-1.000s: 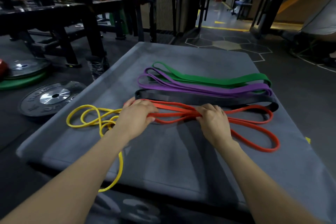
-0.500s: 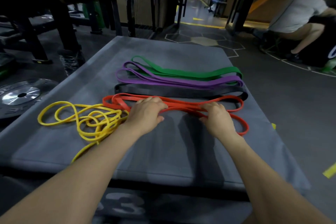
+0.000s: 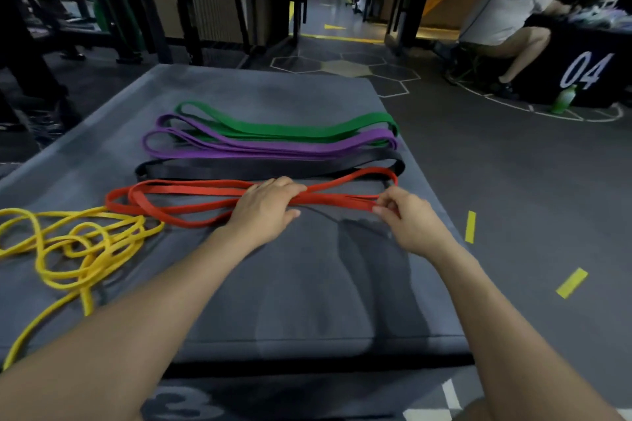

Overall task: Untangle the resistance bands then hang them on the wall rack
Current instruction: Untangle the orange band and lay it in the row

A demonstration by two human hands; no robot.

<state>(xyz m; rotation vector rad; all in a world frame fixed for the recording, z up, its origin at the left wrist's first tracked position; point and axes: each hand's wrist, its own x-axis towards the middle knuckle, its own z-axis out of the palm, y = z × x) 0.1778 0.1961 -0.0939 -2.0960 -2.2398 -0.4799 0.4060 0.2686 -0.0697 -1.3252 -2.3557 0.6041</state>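
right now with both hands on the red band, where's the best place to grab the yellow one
Probably the yellow band is best taken at the knotted bunch near its right end, coming from above with the left hand. Its strands cross there, so one grip gathers most loops; the long tail trailing off the mat's near left edge would only drag.

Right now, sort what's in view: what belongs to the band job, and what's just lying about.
Job:
red band, held by left hand and right hand
tangled yellow band
black band
purple band
green band
grey mat they lie on

Lying about:
green bottle
black box marked 04
seated person
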